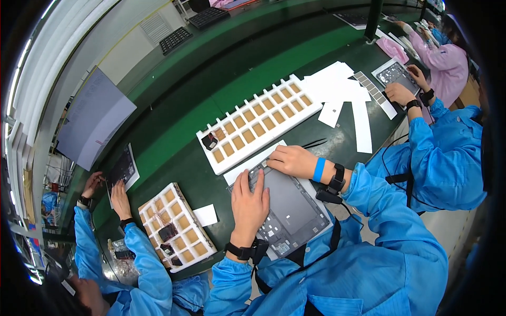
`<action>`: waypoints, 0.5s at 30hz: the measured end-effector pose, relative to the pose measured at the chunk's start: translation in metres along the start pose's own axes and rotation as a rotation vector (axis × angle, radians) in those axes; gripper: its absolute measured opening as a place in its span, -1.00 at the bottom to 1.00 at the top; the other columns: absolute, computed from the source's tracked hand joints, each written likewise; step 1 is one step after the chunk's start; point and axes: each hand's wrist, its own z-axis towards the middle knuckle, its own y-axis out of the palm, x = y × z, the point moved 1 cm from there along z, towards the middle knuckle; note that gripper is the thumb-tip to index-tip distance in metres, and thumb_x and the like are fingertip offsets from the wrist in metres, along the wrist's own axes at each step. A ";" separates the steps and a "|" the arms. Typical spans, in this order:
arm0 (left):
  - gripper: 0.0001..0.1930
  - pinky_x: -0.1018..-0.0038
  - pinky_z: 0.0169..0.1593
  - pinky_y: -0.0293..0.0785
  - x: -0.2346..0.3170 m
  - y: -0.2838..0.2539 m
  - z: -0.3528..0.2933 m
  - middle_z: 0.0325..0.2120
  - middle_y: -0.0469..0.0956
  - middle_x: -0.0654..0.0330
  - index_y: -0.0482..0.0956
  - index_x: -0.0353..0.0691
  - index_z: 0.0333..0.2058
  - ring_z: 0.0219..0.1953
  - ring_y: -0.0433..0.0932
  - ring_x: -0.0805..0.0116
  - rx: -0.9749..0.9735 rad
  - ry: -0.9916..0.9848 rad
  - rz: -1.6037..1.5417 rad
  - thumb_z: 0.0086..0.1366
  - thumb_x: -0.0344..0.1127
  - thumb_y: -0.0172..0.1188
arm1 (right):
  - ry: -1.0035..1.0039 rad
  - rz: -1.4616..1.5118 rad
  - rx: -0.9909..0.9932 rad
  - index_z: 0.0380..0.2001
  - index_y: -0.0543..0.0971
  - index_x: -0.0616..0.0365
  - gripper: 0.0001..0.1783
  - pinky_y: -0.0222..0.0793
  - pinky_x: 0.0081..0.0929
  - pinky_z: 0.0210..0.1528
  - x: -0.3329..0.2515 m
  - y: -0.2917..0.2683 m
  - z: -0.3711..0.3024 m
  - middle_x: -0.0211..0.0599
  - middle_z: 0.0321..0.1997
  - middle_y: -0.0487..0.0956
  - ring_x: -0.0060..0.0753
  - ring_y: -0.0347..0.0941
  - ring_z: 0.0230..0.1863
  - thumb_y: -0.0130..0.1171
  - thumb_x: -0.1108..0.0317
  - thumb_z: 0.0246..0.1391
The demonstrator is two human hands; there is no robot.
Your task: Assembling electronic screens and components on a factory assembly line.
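A grey tablet back housing point(292, 203) lies at a slant in front of me, with small parts along its edges and white material under it. My left hand point(250, 204) rests flat on its left side, fingers stretched toward the top edge. At the top edge, my right hand point(291, 160) has its fingers bent and pressed together by the housing's upper corner. Whatever those fingertips hold, if anything, is too small to make out. Black tweezers point(314, 143) lie just beyond my right hand.
Beyond the housing stands a long white foam tray point(258, 126) holding a black part. A second compartment tray point(176, 226) sits to the left, near a white card point(205, 215). White sheets point(337, 84) and a strip of labels point(375, 95) lie right. Co-workers handle panels on both sides.
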 end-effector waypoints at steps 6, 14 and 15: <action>-0.50 0.05 0.23 0.27 0.001 -0.001 0.006 0.18 0.35 -0.12 0.53 -0.06 0.22 0.24 0.29 -0.13 -0.030 -0.047 0.004 0.29 -0.21 0.22 | 0.143 0.052 -0.070 -0.11 0.63 0.11 -0.65 0.47 -0.24 -0.01 -0.018 -0.022 0.001 -0.34 -0.08 0.53 -0.26 0.46 0.00 0.28 0.15 0.09; -0.67 0.08 0.20 0.23 -0.023 0.004 0.015 -0.03 0.49 0.00 0.51 -0.30 -0.02 0.06 0.41 -0.02 0.165 -0.101 0.042 0.29 -0.31 0.24 | 0.211 -0.057 0.049 0.01 0.62 0.04 -0.58 0.39 -0.18 0.14 -0.029 -0.028 -0.011 -0.32 0.10 0.52 -0.21 0.38 0.20 0.31 0.14 0.11; -0.69 0.12 0.18 0.28 -0.025 0.004 0.018 -0.03 0.51 0.04 0.53 -0.32 -0.03 0.07 0.43 0.02 0.210 -0.109 0.097 0.29 -0.34 0.23 | 0.243 -0.056 0.126 0.00 0.63 0.03 -0.60 0.40 -0.19 0.14 -0.034 -0.036 -0.016 -0.31 0.09 0.53 -0.17 0.40 0.20 0.32 0.19 0.09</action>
